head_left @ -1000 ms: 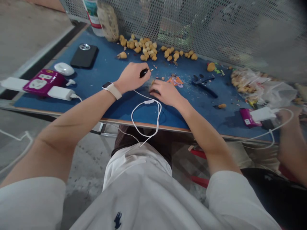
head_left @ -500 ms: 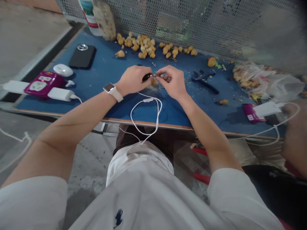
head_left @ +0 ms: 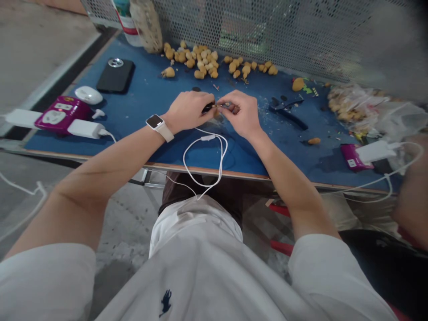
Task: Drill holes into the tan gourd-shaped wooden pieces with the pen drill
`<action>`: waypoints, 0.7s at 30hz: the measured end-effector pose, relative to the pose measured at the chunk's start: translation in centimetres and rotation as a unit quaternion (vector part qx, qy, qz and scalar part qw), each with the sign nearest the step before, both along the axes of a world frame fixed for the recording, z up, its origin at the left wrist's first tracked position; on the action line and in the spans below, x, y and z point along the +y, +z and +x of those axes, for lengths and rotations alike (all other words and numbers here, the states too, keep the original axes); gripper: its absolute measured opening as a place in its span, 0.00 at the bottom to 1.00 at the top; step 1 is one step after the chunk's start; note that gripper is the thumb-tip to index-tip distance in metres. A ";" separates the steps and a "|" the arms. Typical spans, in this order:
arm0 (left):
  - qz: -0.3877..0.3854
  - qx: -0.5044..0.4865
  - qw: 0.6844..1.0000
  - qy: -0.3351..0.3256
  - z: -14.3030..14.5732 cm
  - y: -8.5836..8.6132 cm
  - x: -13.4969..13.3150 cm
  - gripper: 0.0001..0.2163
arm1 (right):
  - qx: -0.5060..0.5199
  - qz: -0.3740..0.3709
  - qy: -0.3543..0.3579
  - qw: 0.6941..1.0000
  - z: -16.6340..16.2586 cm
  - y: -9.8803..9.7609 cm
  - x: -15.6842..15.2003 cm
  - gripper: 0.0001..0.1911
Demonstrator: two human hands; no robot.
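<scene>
Over the middle of the blue table, my left hand (head_left: pixel 191 108) is closed around a small black object (head_left: pixel 207 107), mostly covered by the fingers. My right hand (head_left: pixel 241 111) meets it fingertip to fingertip, pinching a small thin piece (head_left: pixel 224 105) whose kind I cannot make out. Just beneath the fingertips, a yellowish-brown lump (head_left: pixel 217 114) shows in part. A looped white cable (head_left: pixel 221 156) hangs over the table edge below my hands. Cutting pliers with dark blue handles (head_left: pixel 290 117) lie to the right of my right hand.
Several yellow-brown gourd-like pieces (head_left: pixel 203 60) lie along the mesh panel (head_left: pixel 284 35). At left are a black phone (head_left: pixel 115 78), a white mouse-shaped item (head_left: pixel 88 95) and a purple power socket (head_left: pixel 63 113). A plastic bag (head_left: pixel 377 107), a second purple socket (head_left: pixel 355 157) and another person's arm (head_left: pixel 413 178) are at right.
Both hands stay together in nearly the same place, with the right fingers slightly shifted around the thin piece. The whole view has moved a little.
</scene>
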State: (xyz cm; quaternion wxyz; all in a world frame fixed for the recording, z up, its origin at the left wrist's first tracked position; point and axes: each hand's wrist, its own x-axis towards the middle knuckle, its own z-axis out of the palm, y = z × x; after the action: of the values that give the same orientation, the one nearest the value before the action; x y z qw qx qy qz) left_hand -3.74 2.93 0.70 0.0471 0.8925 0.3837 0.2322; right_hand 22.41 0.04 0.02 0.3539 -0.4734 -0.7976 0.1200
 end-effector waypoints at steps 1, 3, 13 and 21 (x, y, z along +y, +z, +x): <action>-0.006 0.006 1.000 0.000 0.0 0.1 -0.2 0.15 | 0.000 -0.005 0.001 1.000 -0.1 0.1 -0.1 0.20; -0.012 0.021 1.000 -0.001 0.0 0.3 -0.5 0.17 | 0.005 -0.008 0.003 1.000 -0.2 0.1 -0.2 0.23; -0.038 0.014 0.999 0.014 0.5 0.3 -1.1 0.21 | 0.002 -0.017 0.006 1.000 -0.6 -0.1 0.1 0.34; -0.032 0.032 0.999 0.016 0.9 0.5 -1.3 0.20 | -0.024 -0.038 0.011 0.999 -0.6 0.5 -0.4 0.39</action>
State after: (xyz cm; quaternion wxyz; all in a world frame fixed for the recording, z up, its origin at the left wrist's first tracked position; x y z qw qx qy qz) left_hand -2.87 1.61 1.20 0.0593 0.8915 0.4061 0.1920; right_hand 21.82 -0.40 0.55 0.3150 -0.4808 -0.8059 0.1422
